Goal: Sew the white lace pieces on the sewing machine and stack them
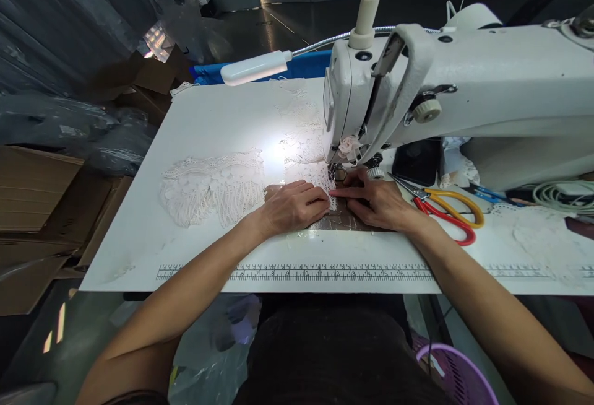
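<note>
1. The lace [213, 185] is white and openwork, with a scalloped top edge and a long fringe-like lower part. It lies flat on the table [199, 126], to the left of the machine [464, 95], and its right end runs under the needle area at the machine's head.
2. The left hand [292, 207] lies palm down on the lace just in front of the needle. Its fingers are loosely bent and close together, pressing the cloth flat; it grips nothing.
3. The right hand [375, 200] also rests palm down just in front of the needle, on the metal plate there. Its forefinger is stretched left along the lace edge, its tip all but meeting the left fingers. It too presses rather than grasps.
4. Counted: two hands, one sewing machine, one lamp [255, 67], one pair of scissors [445, 207], one printed ruler [297, 272].
5. More lace lies behind the machine's head, under the lamp's glare; whether it is a separate piece cannot be told.
6. The scissors, with one yellow and one red handle, lie to the right of the needle, just beside the right wrist.
7. The ruler runs along the table's near edge, in front of the machine.
8. The lamp on its bent neck hangs left of the machine's head.
</note>
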The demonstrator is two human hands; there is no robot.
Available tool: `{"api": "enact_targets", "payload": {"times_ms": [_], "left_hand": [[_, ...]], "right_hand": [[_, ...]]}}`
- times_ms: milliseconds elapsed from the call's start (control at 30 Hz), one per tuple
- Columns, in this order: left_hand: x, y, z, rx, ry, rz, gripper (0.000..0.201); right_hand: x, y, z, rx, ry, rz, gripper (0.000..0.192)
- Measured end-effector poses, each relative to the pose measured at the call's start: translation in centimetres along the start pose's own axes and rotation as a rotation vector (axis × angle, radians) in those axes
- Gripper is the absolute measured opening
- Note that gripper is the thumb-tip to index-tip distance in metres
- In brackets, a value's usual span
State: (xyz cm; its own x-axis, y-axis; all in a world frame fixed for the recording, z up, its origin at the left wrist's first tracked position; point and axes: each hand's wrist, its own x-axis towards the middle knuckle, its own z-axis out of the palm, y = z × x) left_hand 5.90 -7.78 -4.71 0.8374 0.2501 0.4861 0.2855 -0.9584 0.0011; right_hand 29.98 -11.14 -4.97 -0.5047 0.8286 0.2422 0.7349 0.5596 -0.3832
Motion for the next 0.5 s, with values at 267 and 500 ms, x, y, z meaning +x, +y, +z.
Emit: {"api": "enact_targets", "payload": {"times_ms": [267, 500], "left_hand": [[0.8, -0.2, -0.8, -0.070, -0.160, -0.038, 0.022], [0.5, -0.6, -0.3, -0.044, -0.146, -0.066, 0.023]], "right_hand": [[0.0, -0.3, 0.3, -0.122, 0.045, -0.043, 0.036], [0.3, -1.1, 1.0, -0.210, 0.068, 0.026, 0.038]]}}
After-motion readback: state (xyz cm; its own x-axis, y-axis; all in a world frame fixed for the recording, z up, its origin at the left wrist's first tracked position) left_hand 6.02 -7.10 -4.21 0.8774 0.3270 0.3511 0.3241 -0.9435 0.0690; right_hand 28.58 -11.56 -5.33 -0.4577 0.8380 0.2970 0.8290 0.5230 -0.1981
